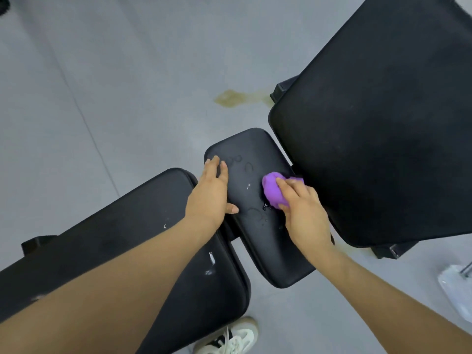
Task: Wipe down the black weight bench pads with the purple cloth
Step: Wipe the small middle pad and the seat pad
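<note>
Wiping is under way at frame centre: right hand (304,208) clenches the bunched purple cloth (274,190) against the small middle pad (252,233), left hand (213,192) lying flat, released, steadying it. Droplets remain; next sweep should cross them.

A: Which surfaces of the small black padded middle cushion (255,190) are obstructed?

B: Its far left corner is covered by the left hand (212,192), laid flat. Its right edge is occupied by the right hand (304,210), pressed onto the bunched purple cloth (273,191).

A: Where is free passage found?

B: A bare strip is left between the two hands. Movement to the right is blocked by the large black backrest pad (378,129); to the left, by the long black seat pad (143,241).
</note>
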A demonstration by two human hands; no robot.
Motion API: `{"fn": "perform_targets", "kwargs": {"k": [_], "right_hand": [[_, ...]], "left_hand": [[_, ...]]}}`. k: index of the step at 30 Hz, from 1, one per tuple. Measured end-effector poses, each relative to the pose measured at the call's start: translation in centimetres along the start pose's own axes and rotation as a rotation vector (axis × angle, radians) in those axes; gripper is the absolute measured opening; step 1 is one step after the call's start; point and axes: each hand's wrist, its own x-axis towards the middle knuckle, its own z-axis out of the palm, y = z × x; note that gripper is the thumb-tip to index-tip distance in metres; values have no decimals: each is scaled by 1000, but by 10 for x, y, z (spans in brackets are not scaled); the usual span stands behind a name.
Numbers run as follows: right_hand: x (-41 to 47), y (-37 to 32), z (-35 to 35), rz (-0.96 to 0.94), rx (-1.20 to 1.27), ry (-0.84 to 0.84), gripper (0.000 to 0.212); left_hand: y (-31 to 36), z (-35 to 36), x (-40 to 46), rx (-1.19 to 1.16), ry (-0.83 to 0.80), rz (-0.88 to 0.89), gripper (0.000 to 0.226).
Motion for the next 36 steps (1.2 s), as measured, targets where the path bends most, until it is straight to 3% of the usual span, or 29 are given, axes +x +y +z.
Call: {"fn": "perform_targets", "kwargs": {"k": [7,11,15,19,24,27,32,36], "right_hand": [[133,-49,-1,54,29,25,47],[88,-41,2,-18,49,39,52],[4,-31,8,-47,5,-57,56],[49,-42,4,-57,-94,-25,52],[140,-67,0,-12,-37,-22,36],[117,-56,0,-49,-5,-5,47],[-1,-29,11,-86,-12,-53,61],[44,-36,8,-122,-75,-15,54]], "left_hand": [[2,6,4,-13,46,0,96],[2,5,3,-60,43,-14,95],[3,4,2,13,46,-9,98],[4,4,1,7,49,-16,97],[4,5,0,0,65,-4,96],[4,5,0,-7,63,-10,96],[4,3,2,13,43,-25,98],[5,3,0,10,63,-20,98]]}}
